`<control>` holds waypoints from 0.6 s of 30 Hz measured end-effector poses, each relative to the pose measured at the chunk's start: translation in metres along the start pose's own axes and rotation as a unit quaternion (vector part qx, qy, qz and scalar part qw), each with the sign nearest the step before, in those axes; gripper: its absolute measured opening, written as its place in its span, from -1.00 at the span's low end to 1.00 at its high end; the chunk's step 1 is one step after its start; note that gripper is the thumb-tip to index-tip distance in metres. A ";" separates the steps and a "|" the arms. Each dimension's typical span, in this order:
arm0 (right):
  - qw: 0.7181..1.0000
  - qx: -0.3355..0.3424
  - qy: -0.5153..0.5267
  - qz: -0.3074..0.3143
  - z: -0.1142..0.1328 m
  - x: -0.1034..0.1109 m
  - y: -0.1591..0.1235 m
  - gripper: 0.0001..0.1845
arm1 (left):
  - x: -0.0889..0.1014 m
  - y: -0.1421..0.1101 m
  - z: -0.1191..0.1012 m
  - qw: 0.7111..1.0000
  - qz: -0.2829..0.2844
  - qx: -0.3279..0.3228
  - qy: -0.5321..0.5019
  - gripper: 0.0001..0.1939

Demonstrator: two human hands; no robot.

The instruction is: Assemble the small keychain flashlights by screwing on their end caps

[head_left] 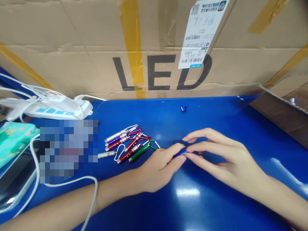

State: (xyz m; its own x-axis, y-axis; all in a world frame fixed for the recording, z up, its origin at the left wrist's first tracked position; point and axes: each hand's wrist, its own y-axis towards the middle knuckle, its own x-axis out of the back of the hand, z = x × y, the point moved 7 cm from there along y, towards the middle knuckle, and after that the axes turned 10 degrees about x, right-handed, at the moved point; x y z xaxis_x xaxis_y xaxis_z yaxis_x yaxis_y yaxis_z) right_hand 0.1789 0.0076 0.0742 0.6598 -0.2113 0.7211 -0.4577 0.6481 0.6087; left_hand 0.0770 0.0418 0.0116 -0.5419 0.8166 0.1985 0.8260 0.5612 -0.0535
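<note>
My left hand (160, 166) and my right hand (216, 154) meet at the middle of the blue table (192, 199). Between their fingertips they pinch a small blue keychain flashlight (181, 152), mostly hidden by the fingers. Just left of my left hand lies a pile of several keychain flashlights (127, 144) in red, silver, purple and green, each with a carabiner clip. A loose blue carabiner (183, 109) lies farther back on the table.
A big cardboard box (154, 48) printed "LED" stands along the table's back edge. A white power strip (48, 107) with cables sits at the back left. A phone (14, 179) with a white cable and a green pouch (12, 138) lie at the left edge.
</note>
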 end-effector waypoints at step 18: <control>0.975 -0.139 -0.147 0.095 -0.055 -0.003 -0.037 -0.42 | 0.005 0.000 0.003 0.992 -0.043 0.056 -0.104 -0.73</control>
State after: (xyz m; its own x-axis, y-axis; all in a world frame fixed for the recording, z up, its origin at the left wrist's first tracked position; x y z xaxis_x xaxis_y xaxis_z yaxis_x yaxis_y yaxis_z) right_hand 0.2267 0.0249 0.0314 0.3618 -0.2426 0.9001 -0.3483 0.8605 0.3719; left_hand 0.0739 0.0467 0.0100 -0.6400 0.7684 0.0019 0.7589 0.6325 -0.1549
